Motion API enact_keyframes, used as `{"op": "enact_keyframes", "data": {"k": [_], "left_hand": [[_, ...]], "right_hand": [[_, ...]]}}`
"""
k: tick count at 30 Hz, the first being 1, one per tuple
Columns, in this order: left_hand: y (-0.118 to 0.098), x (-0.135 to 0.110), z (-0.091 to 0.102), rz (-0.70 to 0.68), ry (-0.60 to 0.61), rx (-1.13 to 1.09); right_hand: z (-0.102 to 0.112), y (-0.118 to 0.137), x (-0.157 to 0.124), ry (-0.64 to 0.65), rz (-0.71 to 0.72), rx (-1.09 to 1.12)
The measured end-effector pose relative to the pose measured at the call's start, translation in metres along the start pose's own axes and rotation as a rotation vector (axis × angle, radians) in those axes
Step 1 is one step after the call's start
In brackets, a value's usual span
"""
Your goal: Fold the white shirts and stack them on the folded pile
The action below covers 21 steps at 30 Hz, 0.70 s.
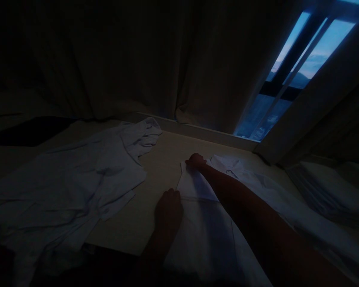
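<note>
In this dim room, a person is leaning over a pale table (164, 155), handling a white cloth (194, 231) that is lying right of the table's middle and running toward the person's body. The right hand (196, 161) is reaching to the far end, its fingers seemingly closing on the edge there. The left hand (169, 205) is resting curled at the near left edge; I cannot tell whether it is gripping. The work is looking partway along: the far end is lying flat, with a straight line crossing it, while to the left a white garment (107, 159) is sprawling untouched, thin and rumpled, its edges bunching. Behind the right forearm, more white fabric (263, 181) is spreading loosely. At far right, a stack of cloth (326, 187) is sitting in flat, even layers. Heavy curtains (122, 59) are hanging in soft folds beside a bluish window (329, 48).
</note>
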<state>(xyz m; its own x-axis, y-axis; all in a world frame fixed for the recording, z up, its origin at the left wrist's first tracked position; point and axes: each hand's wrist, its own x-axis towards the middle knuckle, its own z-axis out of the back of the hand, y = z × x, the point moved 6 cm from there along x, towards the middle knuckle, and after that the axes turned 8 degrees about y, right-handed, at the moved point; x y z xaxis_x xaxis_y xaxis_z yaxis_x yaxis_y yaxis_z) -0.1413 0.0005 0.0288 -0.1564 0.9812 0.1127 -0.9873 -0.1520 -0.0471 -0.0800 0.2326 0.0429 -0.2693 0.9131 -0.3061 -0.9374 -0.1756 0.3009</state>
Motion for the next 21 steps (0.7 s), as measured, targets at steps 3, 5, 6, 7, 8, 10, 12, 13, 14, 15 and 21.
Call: {"op": "enact_keyframes", "data": {"k": [3,5,6,7,8,10,12,13,14,15,21], "left_hand": [[-0.001,-0.002,0.001,0.000,0.000,-0.016],[-0.002,-0.003,0.004,0.003,-0.016,-0.019],[-0.002,-0.004,0.006,0.004,-0.024,-0.022],[-0.002,-0.005,0.007,0.006,-0.028,-0.028],[-0.001,-0.005,0.008,0.005,-0.032,-0.040],[-0.001,-0.005,0.012,0.002,-0.056,-0.086],[-0.004,-0.005,0.017,-0.044,-0.113,-0.148],[-0.009,-0.004,0.019,-0.092,-0.141,-0.176],[-0.015,-0.005,0.020,-0.150,-0.163,-0.197],[-0.022,-0.005,0.020,-0.210,-0.174,-0.209],[-0.055,-0.014,-0.007,-0.357,-0.082,-0.193]], "right_hand": [[-0.003,-0.005,-0.002,-0.004,-0.028,0.015],[-0.004,-0.004,-0.004,-0.008,-0.023,0.025],[-0.005,-0.002,-0.006,-0.012,-0.013,0.030],[-0.004,-0.001,-0.009,-0.019,0.003,0.035],[-0.003,0.001,-0.012,-0.030,0.025,0.040],[0.003,0.005,-0.022,-0.067,0.085,0.047],[0.011,0.003,-0.038,-0.119,0.152,0.043],[0.014,0.000,-0.050,-0.145,0.181,0.039],[0.015,-0.006,-0.064,-0.171,0.214,0.031],[0.015,-0.014,-0.080,-0.199,0.254,0.019],[-0.020,-0.096,-0.209,-0.297,0.507,-0.097]]}}
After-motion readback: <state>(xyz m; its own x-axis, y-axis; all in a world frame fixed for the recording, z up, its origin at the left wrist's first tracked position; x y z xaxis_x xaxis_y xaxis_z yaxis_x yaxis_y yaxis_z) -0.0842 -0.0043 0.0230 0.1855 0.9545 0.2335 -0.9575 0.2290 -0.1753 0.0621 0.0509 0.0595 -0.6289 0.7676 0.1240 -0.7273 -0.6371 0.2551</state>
